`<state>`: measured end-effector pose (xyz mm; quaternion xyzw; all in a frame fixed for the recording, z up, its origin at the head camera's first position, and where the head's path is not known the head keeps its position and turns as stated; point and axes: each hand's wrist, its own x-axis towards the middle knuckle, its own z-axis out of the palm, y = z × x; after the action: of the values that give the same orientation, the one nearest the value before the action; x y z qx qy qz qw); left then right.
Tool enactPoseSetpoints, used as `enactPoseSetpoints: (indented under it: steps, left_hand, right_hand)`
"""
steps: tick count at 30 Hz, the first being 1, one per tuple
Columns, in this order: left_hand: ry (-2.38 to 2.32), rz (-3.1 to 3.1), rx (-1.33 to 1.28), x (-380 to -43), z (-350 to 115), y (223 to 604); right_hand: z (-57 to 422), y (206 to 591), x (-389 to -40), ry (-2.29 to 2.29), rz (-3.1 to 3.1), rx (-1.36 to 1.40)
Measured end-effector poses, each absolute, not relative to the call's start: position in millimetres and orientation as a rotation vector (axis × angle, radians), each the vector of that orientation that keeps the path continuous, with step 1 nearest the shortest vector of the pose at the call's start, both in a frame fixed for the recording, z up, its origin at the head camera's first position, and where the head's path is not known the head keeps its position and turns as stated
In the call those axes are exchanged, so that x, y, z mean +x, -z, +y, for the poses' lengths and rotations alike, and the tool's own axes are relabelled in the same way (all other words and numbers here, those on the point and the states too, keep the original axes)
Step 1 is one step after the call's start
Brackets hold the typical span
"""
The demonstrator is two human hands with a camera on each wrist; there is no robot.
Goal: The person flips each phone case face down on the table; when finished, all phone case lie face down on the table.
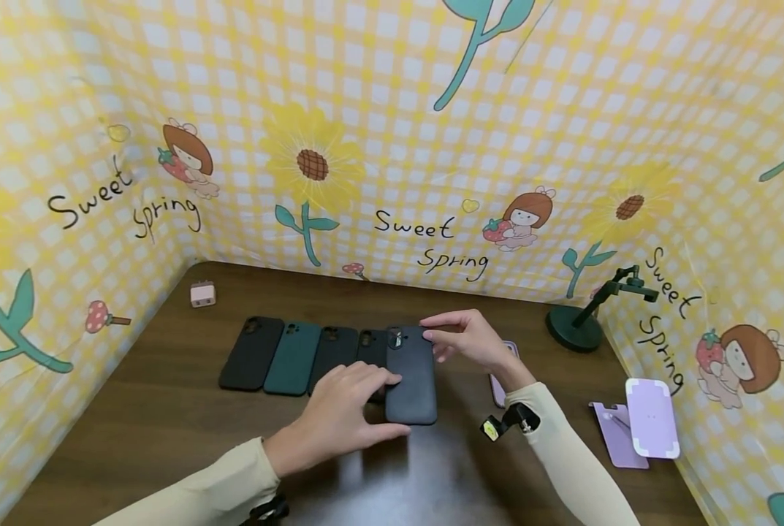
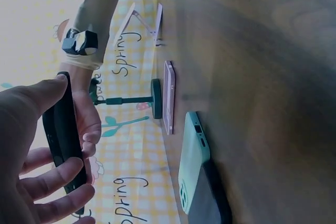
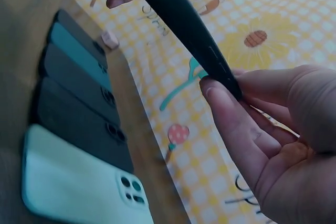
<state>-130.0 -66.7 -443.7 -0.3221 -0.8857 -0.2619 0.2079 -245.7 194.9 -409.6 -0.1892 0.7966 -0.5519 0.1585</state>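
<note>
Both hands hold up a dark phone case (image 1: pixel 413 387) with a camera cut-out at its upper left in the head view. My left hand (image 1: pixel 339 413) grips its left side and lower edge; in the left wrist view the thumb is on one edge of the case (image 2: pixel 65 129) and the fingers on the other. At its upper right corner, my right hand (image 1: pixel 473 340) pinches it between thumb and fingers. Beside and below it, a row holds a black case (image 1: pixel 252 354), a teal case (image 1: pixel 293 359), two more dark cases and a mint-green case (image 3: pixel 79 174), hidden from the head view.
A pale pink charger plug (image 1: pixel 202 294) stands at the back left. Behind my right wrist lies a lilac phone-shaped frame (image 1: pixel 499 391). A dark green stand (image 1: pixel 574 329) and a lilac folding stand (image 1: pixel 653 420) are on the right. Patterned cloth (image 1: pixel 392 175) walls the table's back and sides.
</note>
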Motion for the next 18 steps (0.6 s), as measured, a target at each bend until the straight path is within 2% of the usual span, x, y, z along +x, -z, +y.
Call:
enactPoseSetpoints:
  steps: [12, 18]
  left_hand:
    - [0.353, -2.79, -1.014, -186.8, 7.2, 473.5]
    - [0.15, -2.93, -1.046, -201.6, 38.8, 490.9]
  right_hand:
    - [257.4, 444.4, -276.1, 1.396, 2.498, -0.241]
    - [273.0, 467.7, -282.8, 1.256, 2.6, -0.165]
